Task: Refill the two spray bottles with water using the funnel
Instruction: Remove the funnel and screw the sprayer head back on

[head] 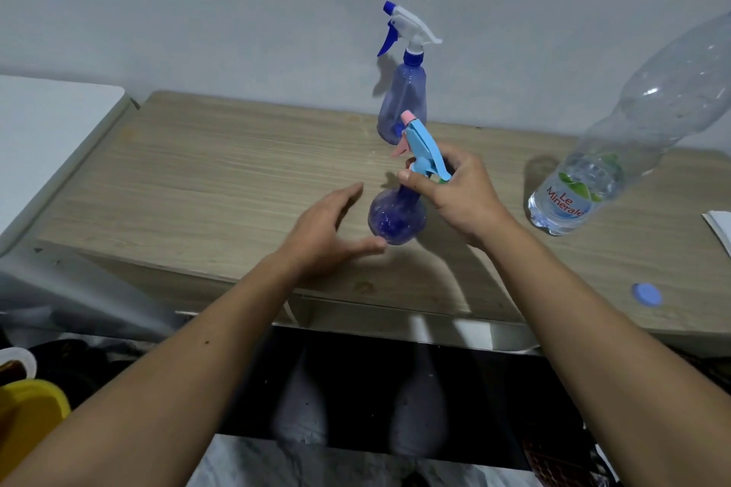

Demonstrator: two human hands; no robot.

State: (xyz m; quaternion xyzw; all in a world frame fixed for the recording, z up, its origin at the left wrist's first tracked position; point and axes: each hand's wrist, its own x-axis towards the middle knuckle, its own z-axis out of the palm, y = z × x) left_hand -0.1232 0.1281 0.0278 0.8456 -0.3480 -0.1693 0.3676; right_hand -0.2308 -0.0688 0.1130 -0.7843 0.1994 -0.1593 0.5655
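A small round blue spray bottle with a light-blue and pink trigger head stands on the wooden table near the middle. My right hand grips its neck and trigger head. My left hand is open beside the bottle's round body, thumb close to its base, fingers apart. Behind it, near the wall, a taller blue spray bottle with a white and blue trigger stands upright. A large clear water bottle stands uncapped at the right, mostly empty. No funnel is visible.
A blue bottle cap lies near the table's front right edge. A white paper corner shows at the far right. A white surface adjoins the table's left side. A yellow container sits low at the left.
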